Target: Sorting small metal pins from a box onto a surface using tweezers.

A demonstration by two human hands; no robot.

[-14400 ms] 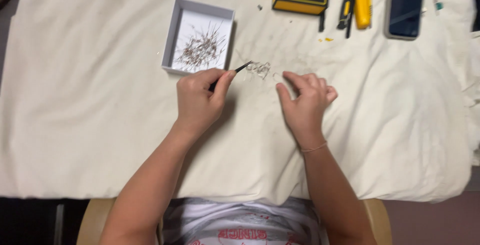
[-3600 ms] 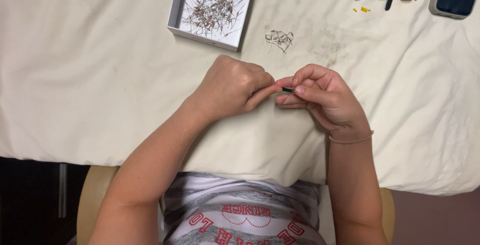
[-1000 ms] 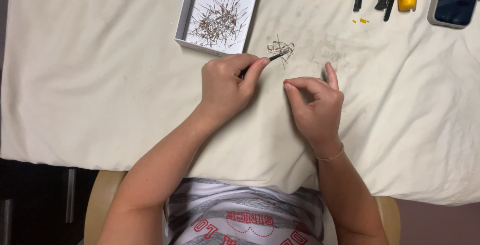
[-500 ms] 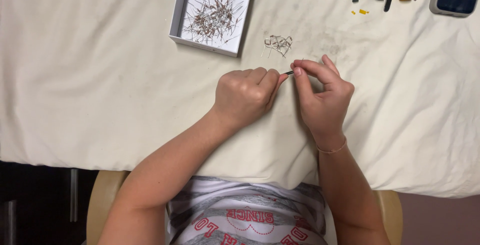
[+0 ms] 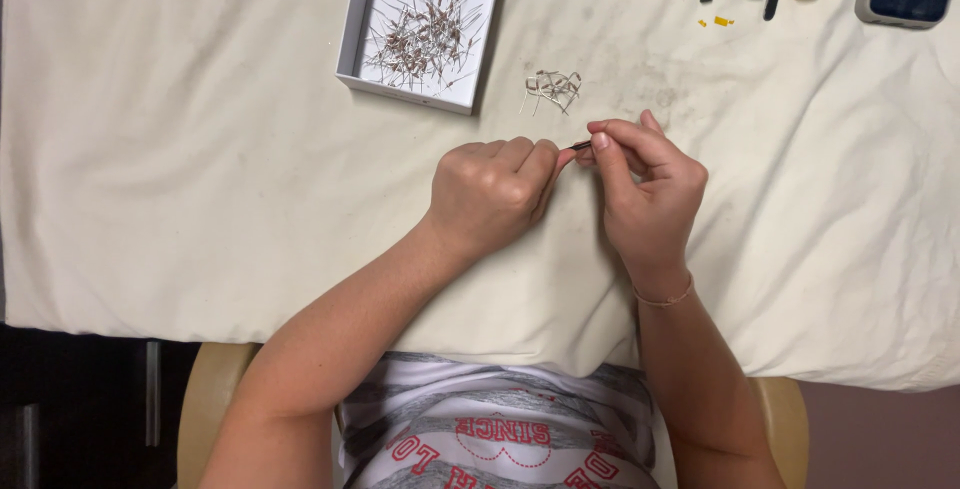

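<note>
left hand (image 5: 492,192) grip: pinching dark tool (image 5: 581,145) | right hand (image 5: 645,184) grip: pinching tool tip

We see even, soft, warm-tinted light on the cream cloth (image 5: 200,199), with faint shadows under the hands and right of the white box (image 5: 355,39). Focus is fairly sharp, without glare; below the cloth everything darkens.
</note>
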